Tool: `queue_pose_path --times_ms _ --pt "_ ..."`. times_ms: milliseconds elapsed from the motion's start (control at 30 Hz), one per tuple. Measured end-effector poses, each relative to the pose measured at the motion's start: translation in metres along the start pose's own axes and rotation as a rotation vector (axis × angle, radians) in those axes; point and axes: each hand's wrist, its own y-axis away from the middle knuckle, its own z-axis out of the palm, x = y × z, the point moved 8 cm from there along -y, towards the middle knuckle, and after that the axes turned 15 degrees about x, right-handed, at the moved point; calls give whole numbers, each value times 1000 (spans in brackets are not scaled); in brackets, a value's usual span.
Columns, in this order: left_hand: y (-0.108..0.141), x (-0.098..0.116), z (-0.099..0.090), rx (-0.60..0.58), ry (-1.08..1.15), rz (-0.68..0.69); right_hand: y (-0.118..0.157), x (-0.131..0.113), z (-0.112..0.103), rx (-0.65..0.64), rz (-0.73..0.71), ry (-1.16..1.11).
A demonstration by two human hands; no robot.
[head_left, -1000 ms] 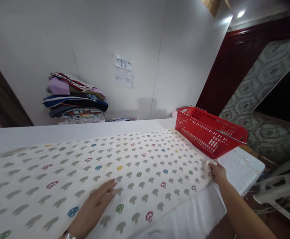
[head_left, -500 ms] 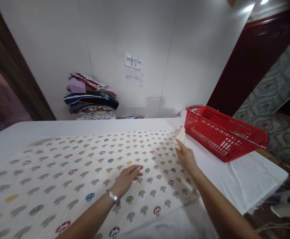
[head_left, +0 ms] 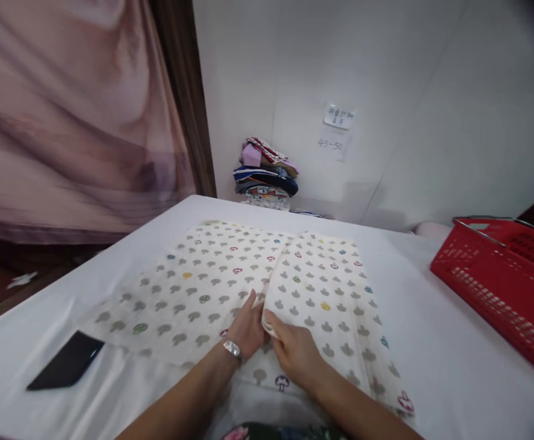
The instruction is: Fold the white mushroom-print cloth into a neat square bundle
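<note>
A white cloth (head_left: 189, 305) printed with grey and coloured mushrooms lies across the table. Its right part is folded over leftward as a flap (head_left: 326, 287), with the loose edge near the middle. My right hand (head_left: 297, 351) is closed around the near corner of that flap, thumb on top. Beside it, my left hand (head_left: 247, 330) rests on the lower layer against the flap's edge, thumb stretched out; its other fingers are partly hidden. A silvery band (head_left: 233, 349) circles my left wrist.
A flat black object (head_left: 68, 360) lies at the cloth's near left corner. A red plastic basket (head_left: 491, 293) stands on the white-covered table (head_left: 413, 348) at right. Folded fabrics (head_left: 267, 177) are stacked by the wall. A pink curtain (head_left: 65, 122) hangs at left.
My right hand has brought the cloth's right edge leftward, folding it over. My left hand has come next to it. The view has turned left, bringing the black object into sight.
</note>
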Motion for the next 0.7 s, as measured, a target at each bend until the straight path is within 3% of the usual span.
queue_pose_path --times_ms 133,267,367,433,500,600,700 --pt "7 -19 -14 97 -115 -35 5 9 -3 6 170 -52" --pt "8 -24 -29 254 -85 44 15 -3 -2 -113 215 -268" --pt "8 -23 -28 199 -76 90 7 6 -14 -121 320 -412" --pt "8 -22 -26 140 -117 122 -15 26 -30 -23 402 -405" --pt "8 -15 -28 162 -215 219 -47 51 -44 62 458 -336" --pt "10 0 -26 220 -493 468 -101 84 -41 8 501 8" --pt "14 6 -20 221 -733 626 -148 98 -17 -128 463 333"
